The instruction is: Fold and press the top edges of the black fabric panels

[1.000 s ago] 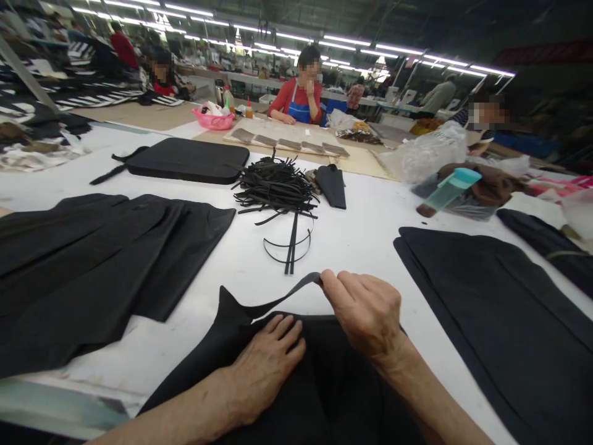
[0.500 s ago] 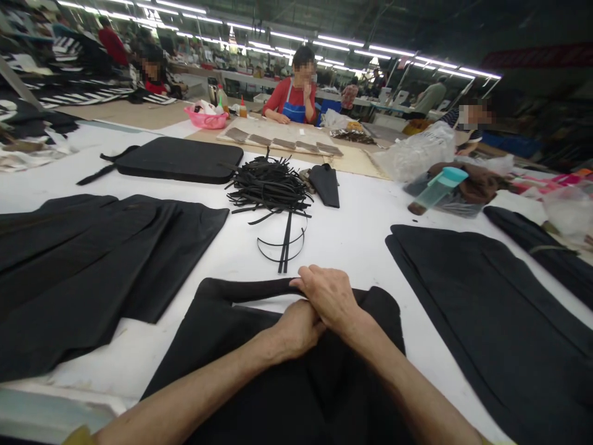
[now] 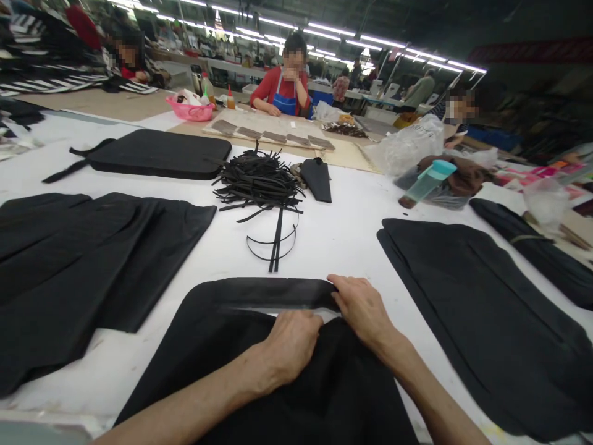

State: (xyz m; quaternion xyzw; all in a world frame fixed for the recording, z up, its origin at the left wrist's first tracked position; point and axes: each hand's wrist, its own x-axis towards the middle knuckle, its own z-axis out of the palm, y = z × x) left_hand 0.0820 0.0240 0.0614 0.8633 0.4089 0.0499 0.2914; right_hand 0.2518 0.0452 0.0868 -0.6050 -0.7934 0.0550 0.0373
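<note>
A black fabric piece (image 3: 217,346) lies right before me on the white table, with a pale slit showing between its far edge strip (image 3: 269,292) and the nearer layer. My left hand (image 3: 294,343) is closed in a fist on the nearer layer, just below the slit. To its right, my right hand (image 3: 361,306) grips the right part of the far strip, fingers bent over it; its thumb is partly hidden. Beyond the piece lie thin black strips (image 3: 277,247) and a heap of cut black strips (image 3: 259,179).
Stacked black panels lie left (image 3: 152,266) and right (image 3: 445,272) on the white table. Farther back are a black padded slab (image 3: 160,153), a small black piece (image 3: 317,179), a bottle with a turquoise lid (image 3: 428,182) and a pink basket (image 3: 192,111). A person in a blue apron (image 3: 283,102) sits opposite.
My hands have moved apart: the right one slid rightward along the far strip, while the left stays on the nearer layer. More of the strip now shows. The view has shifted slightly.
</note>
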